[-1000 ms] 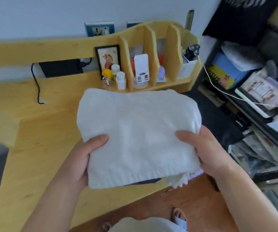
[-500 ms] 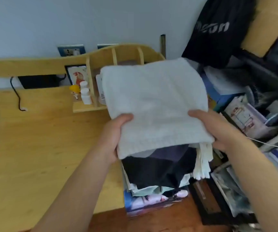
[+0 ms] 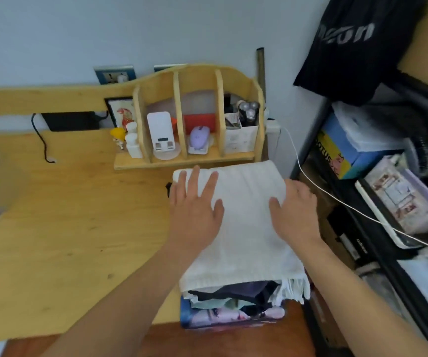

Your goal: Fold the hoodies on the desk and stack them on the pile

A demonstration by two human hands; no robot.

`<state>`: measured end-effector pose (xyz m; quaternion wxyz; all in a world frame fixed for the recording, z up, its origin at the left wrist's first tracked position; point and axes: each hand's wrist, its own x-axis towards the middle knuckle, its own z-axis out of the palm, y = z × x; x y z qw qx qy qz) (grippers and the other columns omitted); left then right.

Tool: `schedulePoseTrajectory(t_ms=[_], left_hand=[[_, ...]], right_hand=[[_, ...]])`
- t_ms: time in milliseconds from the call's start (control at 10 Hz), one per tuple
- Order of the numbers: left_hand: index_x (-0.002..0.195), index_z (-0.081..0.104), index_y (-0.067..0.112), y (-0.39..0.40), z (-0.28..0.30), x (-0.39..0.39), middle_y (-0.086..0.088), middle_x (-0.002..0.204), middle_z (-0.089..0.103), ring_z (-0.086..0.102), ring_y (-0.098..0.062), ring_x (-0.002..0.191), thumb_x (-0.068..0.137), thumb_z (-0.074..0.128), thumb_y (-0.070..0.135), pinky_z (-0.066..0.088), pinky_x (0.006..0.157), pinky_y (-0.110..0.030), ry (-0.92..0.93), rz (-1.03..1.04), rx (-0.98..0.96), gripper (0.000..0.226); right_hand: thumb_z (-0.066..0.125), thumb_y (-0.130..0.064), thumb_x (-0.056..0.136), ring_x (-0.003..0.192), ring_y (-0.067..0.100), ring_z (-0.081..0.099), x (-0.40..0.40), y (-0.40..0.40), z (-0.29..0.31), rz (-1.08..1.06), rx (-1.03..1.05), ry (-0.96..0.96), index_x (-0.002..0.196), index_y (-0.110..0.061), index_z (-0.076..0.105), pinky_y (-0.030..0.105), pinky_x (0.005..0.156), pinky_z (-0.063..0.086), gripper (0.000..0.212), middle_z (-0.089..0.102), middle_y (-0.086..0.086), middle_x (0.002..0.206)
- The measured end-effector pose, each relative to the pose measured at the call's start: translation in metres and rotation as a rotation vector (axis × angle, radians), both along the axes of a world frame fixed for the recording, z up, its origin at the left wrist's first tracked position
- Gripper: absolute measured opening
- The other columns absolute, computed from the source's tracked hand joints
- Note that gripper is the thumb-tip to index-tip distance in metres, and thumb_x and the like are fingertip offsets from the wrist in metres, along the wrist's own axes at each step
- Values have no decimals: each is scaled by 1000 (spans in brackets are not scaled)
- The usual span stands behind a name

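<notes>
While our flat left hand (image 3: pixel 194 202) and right hand (image 3: pixel 294 210) press the white hoodie (image 3: pixel 243 228) onto the pile (image 3: pixel 233 302), we should next lift off gently.

Two bare hands, the left hand (image 3: pixel 194 202) and the right hand (image 3: pixel 294 211), rest flat on one folded white knitted hoodie (image 3: pixel 243 228). It tops one pile of folded garments (image 3: pixel 233 302). Two small white plastic bottles (image 3: pixel 133 143) stand on one pale wooden desk (image 3: pixel 66 228). One white cable (image 3: pixel 336 199) crosses the right.
</notes>
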<state>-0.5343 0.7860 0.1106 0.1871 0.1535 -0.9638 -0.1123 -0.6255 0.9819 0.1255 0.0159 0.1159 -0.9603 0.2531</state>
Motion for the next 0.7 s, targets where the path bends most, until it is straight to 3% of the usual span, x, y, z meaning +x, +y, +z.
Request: schedulePoseTrajectory(t_ms=[100,200,300,500,600,700], left_hand=[[161,23,35,-6,-10,-44,-4,172,8,-3,-35,157,105,22,53,7,125,-60,-252,29,-45,58],[162,5,41,-18,-54,-59,8,170,-15,-27,-33,153,104,14,57,26,118,-65,-423,175,82,61],[162,1,41,-23,-77,-70,11,169,-18,-34,-32,150,103,13,59,36,112,-64,-431,197,103,63],[161,-3,43,-25,-82,-66,13,168,-21,-36,-31,149,101,12,61,38,111,-64,-435,182,90,64],[160,-8,43,-23,-68,-53,9,167,-27,-38,-33,148,102,12,61,11,120,-69,-532,125,51,64],[162,1,37,-23,-33,-32,0,170,-17,-26,-33,153,104,20,56,-8,123,-62,-558,13,-26,64]], right_hand=[[30,-53,104,154,34,0,-28,-46,-17,203,254,55,160,-28,16,51,124,4,63,4,6,169],[14,-62,102,154,27,-17,-54,-64,-68,243,369,-72,160,-37,0,54,124,-5,65,-13,-6,169],[13,-64,100,154,24,-15,-67,-64,-100,226,357,-61,160,-39,0,50,125,-3,66,-12,-9,169],[13,-62,101,154,23,-16,-64,-60,-100,236,387,-46,160,-38,0,49,125,-3,65,-13,-8,169],[10,-59,102,154,26,-19,-58,-60,-81,233,470,-104,161,-35,-3,54,123,-10,65,-15,-5,169],[17,-53,105,155,31,-12,-43,-65,-41,253,550,-93,161,-28,6,57,122,-8,63,-6,1,170]])
